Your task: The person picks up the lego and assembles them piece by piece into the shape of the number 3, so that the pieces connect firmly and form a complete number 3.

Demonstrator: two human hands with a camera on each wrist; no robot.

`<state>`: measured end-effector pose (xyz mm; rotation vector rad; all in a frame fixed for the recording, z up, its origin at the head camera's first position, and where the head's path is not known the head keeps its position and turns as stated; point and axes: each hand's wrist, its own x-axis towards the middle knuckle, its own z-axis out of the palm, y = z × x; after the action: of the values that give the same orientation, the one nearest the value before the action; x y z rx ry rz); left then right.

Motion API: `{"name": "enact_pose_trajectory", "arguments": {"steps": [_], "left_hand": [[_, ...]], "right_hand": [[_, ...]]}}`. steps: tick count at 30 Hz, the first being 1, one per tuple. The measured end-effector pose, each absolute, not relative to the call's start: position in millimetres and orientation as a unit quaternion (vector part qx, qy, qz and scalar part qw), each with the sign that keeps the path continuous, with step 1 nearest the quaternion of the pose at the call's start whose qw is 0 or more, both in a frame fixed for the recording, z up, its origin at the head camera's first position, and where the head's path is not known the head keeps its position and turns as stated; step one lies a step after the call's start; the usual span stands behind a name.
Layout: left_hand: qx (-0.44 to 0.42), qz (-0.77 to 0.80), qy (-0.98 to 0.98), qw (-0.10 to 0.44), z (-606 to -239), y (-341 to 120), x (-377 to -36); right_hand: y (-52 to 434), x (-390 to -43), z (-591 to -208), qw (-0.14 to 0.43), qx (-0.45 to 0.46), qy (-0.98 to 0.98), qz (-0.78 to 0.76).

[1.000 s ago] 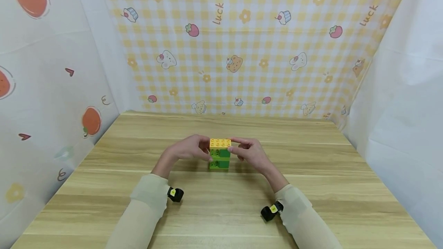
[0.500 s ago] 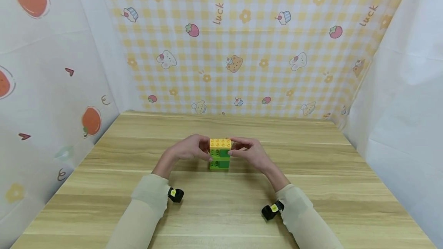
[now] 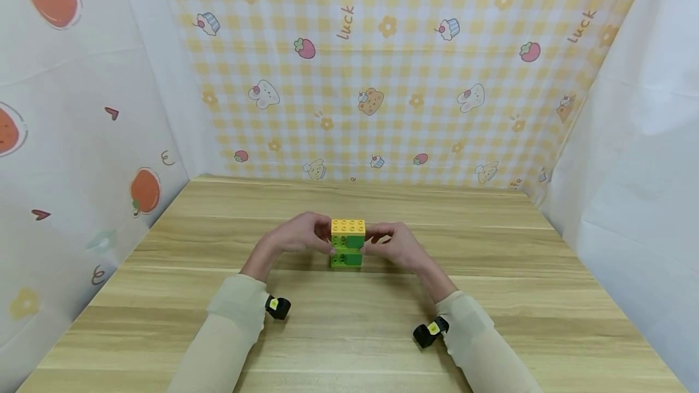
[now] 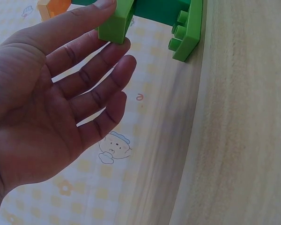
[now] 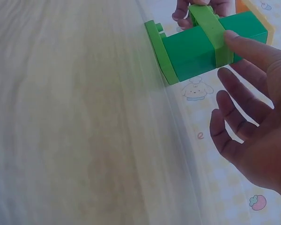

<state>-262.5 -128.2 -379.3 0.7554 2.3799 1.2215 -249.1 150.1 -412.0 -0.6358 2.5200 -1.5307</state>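
Note:
A stack of toy building bricks stands upright on the table. Its top is a yellow brick. Beneath come an upper dark green brick, a light green middle brick, a lower dark green brick and a light green base brick. My left hand pinches the left end of the middle brick between thumb and fingers, its other fingers loosely bent. On the opposite side my right hand pinches that brick's right end, thumb on the near face. Studs show on the left part of the stack's front.
The wooden table spreads around the stack. A patterned cloth hangs behind it, and white cloth stands at both sides. Each wrist carries a small black camera, such as the left camera.
My right hand has slid down the right side of the stack, from the yellow brick to the light green middle brick. The left hand and the stack have stayed in place.

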Motion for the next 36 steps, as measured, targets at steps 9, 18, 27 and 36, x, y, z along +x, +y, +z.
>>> {"name": "enact_pose_trajectory", "arguments": {"steps": [9, 18, 27, 36], "left_hand": [[0.269, 0.427, 0.845, 0.177, -380.2, -129.2, -263.4], [0.257, 0.426, 0.849, 0.18, -378.2, -132.2, -263.8], [0.255, 0.439, 0.844, 0.173, -379.2, -136.0, -264.3], [0.235, 0.451, 0.846, 0.158, -380.4, -137.4, -264.7]], "right_hand": [[147.7, -247.1, -411.9, 0.062, -0.21, 0.84, -0.496], [147.2, -246.6, -411.0, 0.07, -0.207, 0.832, -0.51], [146.1, -246.9, -411.7, 0.081, -0.182, 0.816, -0.542], [141.9, -244.3, -411.9, 0.091, -0.148, 0.799, -0.576]]}}
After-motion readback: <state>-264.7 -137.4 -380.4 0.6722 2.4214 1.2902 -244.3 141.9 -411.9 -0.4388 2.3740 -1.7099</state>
